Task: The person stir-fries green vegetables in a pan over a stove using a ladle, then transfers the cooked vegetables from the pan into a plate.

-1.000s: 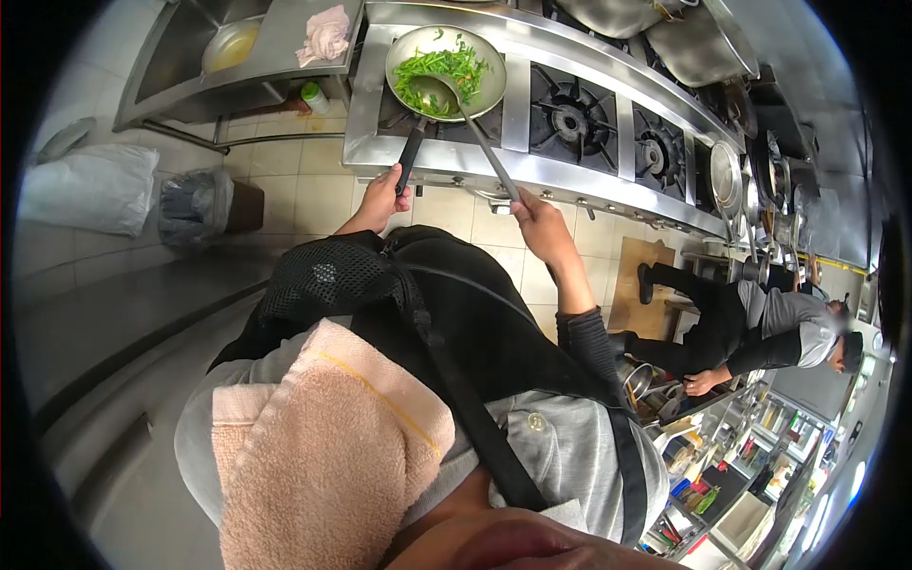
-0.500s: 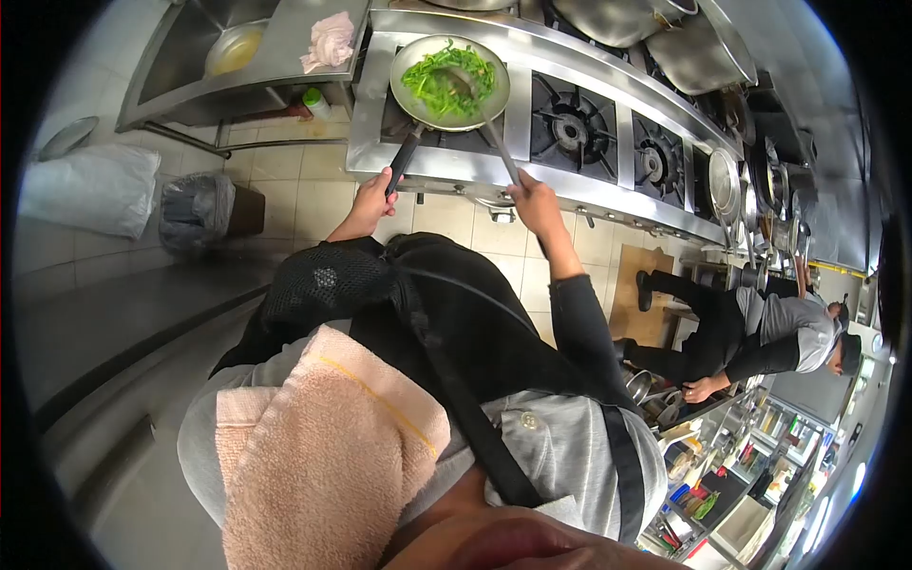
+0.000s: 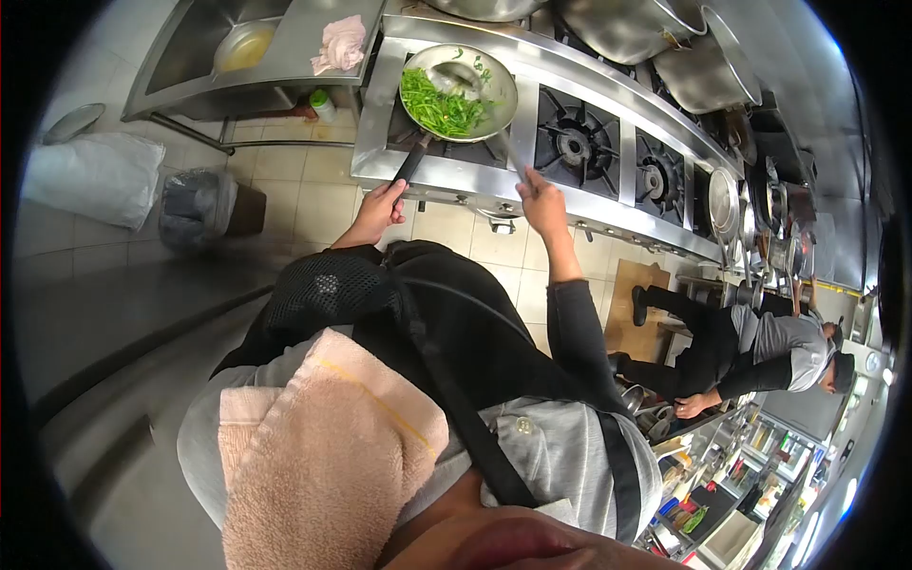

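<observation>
My left hand (image 3: 382,211) is closed around the black handle of a frying pan (image 3: 503,71), which sits over the leftmost burner of the stove. Chopped green vegetables (image 3: 439,106) are heaped on the near left side of the pan, with a few pieces stuck near its far rim. In my right hand (image 3: 543,201) is the long handle of a metal ladle (image 3: 508,147). The bowl of the ladle is inside the pan, toward its far side, and looks blurred.
Bare burners (image 3: 574,144) lie right of the pan. Large steel pots (image 3: 708,71) stand behind. At left are a sink (image 3: 195,47), a crumpled pink cloth (image 3: 339,45) and a lined bin (image 3: 195,207). A co-worker (image 3: 760,342) stands at the right.
The greens have shifted from the middle of the pan to its near left side. The ladle's bowl has moved off them toward the far side. Both hands keep their holds.
</observation>
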A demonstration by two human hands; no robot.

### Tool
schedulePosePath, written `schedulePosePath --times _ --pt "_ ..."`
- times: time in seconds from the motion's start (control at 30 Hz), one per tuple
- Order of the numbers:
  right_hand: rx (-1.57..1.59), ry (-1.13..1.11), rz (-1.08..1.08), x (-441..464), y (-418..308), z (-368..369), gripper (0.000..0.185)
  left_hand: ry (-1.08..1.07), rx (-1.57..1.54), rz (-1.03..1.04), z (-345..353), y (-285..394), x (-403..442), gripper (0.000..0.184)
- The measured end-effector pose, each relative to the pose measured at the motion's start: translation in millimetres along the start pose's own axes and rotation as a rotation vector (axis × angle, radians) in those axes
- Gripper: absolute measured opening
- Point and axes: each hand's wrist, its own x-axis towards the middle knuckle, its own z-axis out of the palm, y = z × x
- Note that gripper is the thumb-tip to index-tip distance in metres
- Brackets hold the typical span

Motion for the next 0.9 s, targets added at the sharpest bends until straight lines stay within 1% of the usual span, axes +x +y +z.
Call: schedulePosePath --times 0.1,0.13,0.17,0.23,0.27,0.33,0.37,0.4,0.43,0.47,0.5,0.57,0.6,0.7,0.73,0.77,0.8,0.83,0.87,0.9 --pt "-0.074 0.095 0.061 37 -11 29 0.043 -0.027 0.017 -0.004 -1 1 0 0.036" --pt "-0.047 0.092 0.046 42 -10 45 0.043 -0.038 0.024 -0.013 -3 1 0 0.036" --pt "-0.063 0.105 -0.013 40 -9 61 0.045 -0.042 0.024 -0.019 -5 1 1 0.035" --pt "-0.011 0.006 -0.004 18 -16 65 0.043 -0.05 0.023 -0.034 -7 4 1 0.034" --pt "-0.055 -0.003 -0.032 1 -13 58 0.043 -0.052 0.003 -0.044 -8 3 0 0.034" --pt "-0.14 -0.017 -0.092 -29 17 30 0.042 -0.053 -0.032 -0.059 -6 8 -2 0.033" --pt "-0.238 -0.047 -0.029 -39 33 12 0.043 -0.077 -0.07 -0.071 -7 9 3 0.032" --pt "-0.388 -0.059 0.072 -44 29 -10 0.044 -0.104 -0.106 -0.084 -8 9 10 0.032" --pt "-0.452 -0.052 0.114 -46 25 -26 0.042 -0.135 -0.138 -0.098 -7 12 19 0.032" --pt "-0.447 0.016 0.073 -45 24 -34 0.043 -0.116 -0.137 -0.203 2 27 26 0.034" --pt "-0.444 0.081 0.035 -46 23 -40 0.044 -0.174 -0.064 -0.226 0 33 39 0.033" --pt "-0.286 0.067 0.017 -46 14 -57 0.041 -0.295 0.084 -0.27 -3 40 59 0.03" --pt "-0.131 -0.052 0.217 -48 -12 -77 0.038 -0.275 0.144 -0.232 1 34 54 0.029" --pt "-0.16 -0.18 0.162 -66 -14 -120 0.038 -0.219 0.341 -0.105 12 10 12 0.024" --pt "-0.169 -0.265 0.224 -69 -25 -132 0.038 -0.174 0.372 -0.086 13 0 -5 0.023" --pt "-0.176 -0.245 0.21 -72 -22 -130 0.038 -0.13 0.404 -0.062 11 -7 -19 0.024" --pt "-0.183 -0.224 0.191 -68 -17 -125 0.038 -0.141 0.342 -0.076 9 -5 -26 0.021" --pt "-0.191 -0.21 0.173 -65 -13 -119 0.038 -0.143 0.352 -0.054 12 3 -27 0.021" --pt "-0.128 -0.176 0.164 -59 -10 -108 0.036 -0.142 0.359 -0.036 16 11 -25 0.02" --pt "-0.125 -0.143 0.194 -51 -16 -100 0.036 -0.14 0.364 -0.012 18 16 -22 0.019"
